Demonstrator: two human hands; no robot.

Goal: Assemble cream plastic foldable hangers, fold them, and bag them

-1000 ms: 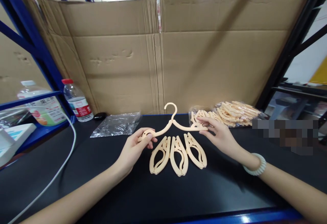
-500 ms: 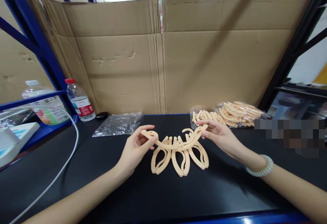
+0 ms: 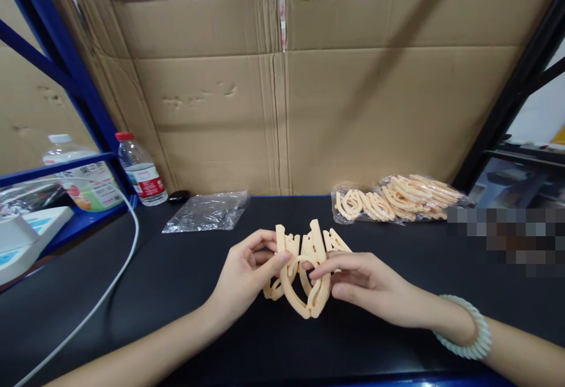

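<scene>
Between my two hands is a beige plastic folding hanger, its arms folded upward into a narrow U. My left hand pinches its left arm between thumb and fingers. On the other side, my right hand has its thumb and fingers closed around the right arm. Behind it, other folded hangers of the same kind lie side by side on the black table. The held hanger and my fingers hide much of them.
Bagged beige hangers lie at the back right. A flat clear plastic bag is at the back left, near a red-capped bottle. A white cable crosses the left side. Cardboard walls the back.
The hanger's arms were spread wide and are now folded up. My hands have come closer together, the right one moving left and down. The held hanger is lower and nearer.
</scene>
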